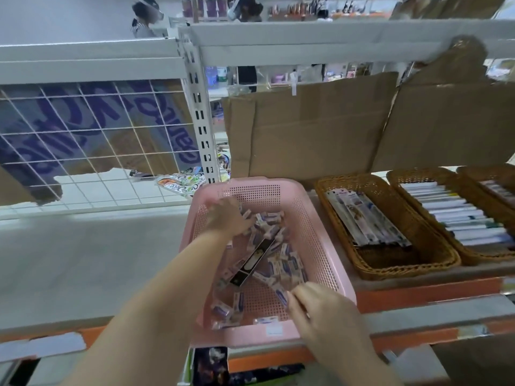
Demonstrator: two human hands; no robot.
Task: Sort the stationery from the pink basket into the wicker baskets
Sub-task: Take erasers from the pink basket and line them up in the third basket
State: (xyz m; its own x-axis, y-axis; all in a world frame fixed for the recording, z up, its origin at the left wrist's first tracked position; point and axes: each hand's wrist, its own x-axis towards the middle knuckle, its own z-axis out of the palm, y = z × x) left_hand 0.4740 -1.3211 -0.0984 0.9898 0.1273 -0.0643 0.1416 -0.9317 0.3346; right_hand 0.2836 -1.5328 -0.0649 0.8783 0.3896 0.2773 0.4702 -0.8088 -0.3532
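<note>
As the small wrapped packets [281, 263] in the pink basket [320, 240] appear light and slick, a pinch across the short sides is judged best, and the long dark box [252, 261] lying on them is judged stiff. The left hand [225, 215] is buried among packets, its fingers unclear; the right hand [320, 307] pinches one packet. Flat packs fill the nearest wicker basket [390, 263]; pens fill the next [479, 254].

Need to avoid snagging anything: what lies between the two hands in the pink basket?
In the head view, a long black flat pack lies diagonally on small loose packets between the left hand and right hand.
</note>
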